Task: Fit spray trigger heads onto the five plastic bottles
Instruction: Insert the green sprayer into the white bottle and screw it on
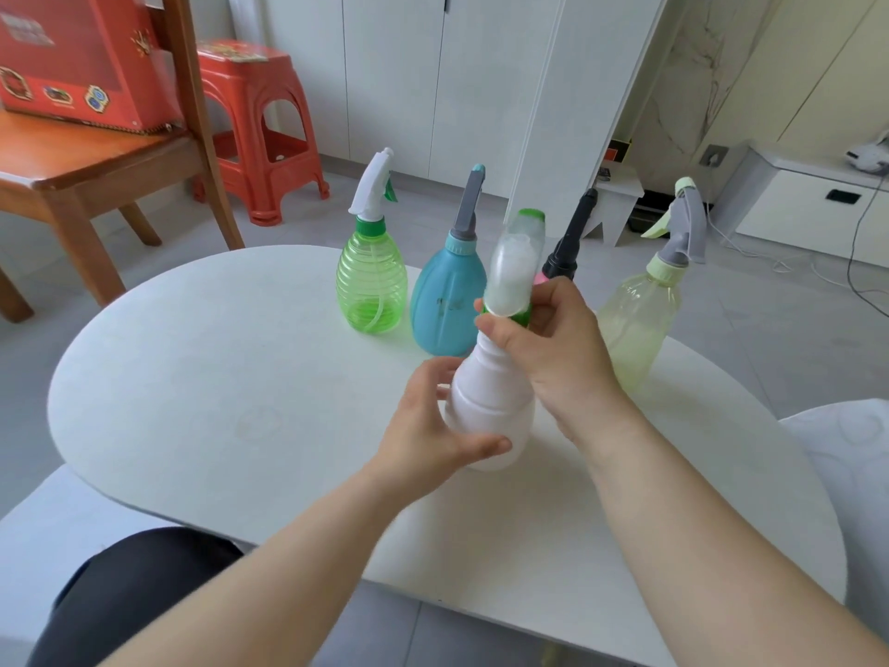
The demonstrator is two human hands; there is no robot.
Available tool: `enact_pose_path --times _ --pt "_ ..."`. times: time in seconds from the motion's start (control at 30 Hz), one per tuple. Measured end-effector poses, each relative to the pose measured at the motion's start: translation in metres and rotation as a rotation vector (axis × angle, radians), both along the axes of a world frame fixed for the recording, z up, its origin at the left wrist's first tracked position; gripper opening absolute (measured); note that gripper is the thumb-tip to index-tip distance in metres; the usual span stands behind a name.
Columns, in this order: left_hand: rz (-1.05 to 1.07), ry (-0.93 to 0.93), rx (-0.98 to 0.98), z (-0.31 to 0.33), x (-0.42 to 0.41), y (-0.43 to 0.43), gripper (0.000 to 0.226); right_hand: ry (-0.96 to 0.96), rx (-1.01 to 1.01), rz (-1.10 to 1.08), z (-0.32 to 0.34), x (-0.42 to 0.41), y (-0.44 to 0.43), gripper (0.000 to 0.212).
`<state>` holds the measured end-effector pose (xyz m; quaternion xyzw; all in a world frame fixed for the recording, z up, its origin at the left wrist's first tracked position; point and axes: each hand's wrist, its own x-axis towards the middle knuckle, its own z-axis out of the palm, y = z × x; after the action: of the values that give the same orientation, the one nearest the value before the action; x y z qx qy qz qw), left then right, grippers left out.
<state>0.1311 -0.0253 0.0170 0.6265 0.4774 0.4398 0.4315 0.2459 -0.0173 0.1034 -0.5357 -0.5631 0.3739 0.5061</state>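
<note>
I hold a white plastic bottle [490, 406] tilted above the white table [216, 377]. My left hand [433, 430] wraps its body. My right hand [553, 344] grips the green collar of a white spray trigger head [514, 267] that sits on the bottle's neck. Behind stand a green bottle [371, 286] with a white head, a blue bottle [445, 300] with a grey head, and a pale yellow bottle [640, 320] with a grey head. A black spray head [572, 238] rises behind my right hand; its bottle is hidden.
A wooden chair [96, 170] holding a red box [72, 60] stands at the left, with a red plastic stool [260, 132] beyond it. White cabinets line the back. A low white unit [808, 199] with cables is at the right.
</note>
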Motion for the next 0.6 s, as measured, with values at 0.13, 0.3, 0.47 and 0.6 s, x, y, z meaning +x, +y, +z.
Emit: enact_pose_path --times 0.13,0.3,0.47,0.6 --pt "0.084 -0.042 0.012 -0.005 0.025 -0.019 0.070 -0.073 0.035 0.050 -0.003 -0.010 -0.005 0.036" --pt "-0.149 -0.009 -0.033 0.002 0.006 -0.013 0.081 0.029 0.012 0.103 0.001 0.004 -0.011 0.032" --pt "-0.282 0.008 -0.058 0.009 -0.004 -0.002 0.071 0.146 -0.050 0.156 0.005 0.011 -0.013 0.026" --pt "-0.048 0.091 0.012 0.003 0.014 -0.010 0.065 0.119 0.016 0.026 0.000 0.008 -0.012 0.028"
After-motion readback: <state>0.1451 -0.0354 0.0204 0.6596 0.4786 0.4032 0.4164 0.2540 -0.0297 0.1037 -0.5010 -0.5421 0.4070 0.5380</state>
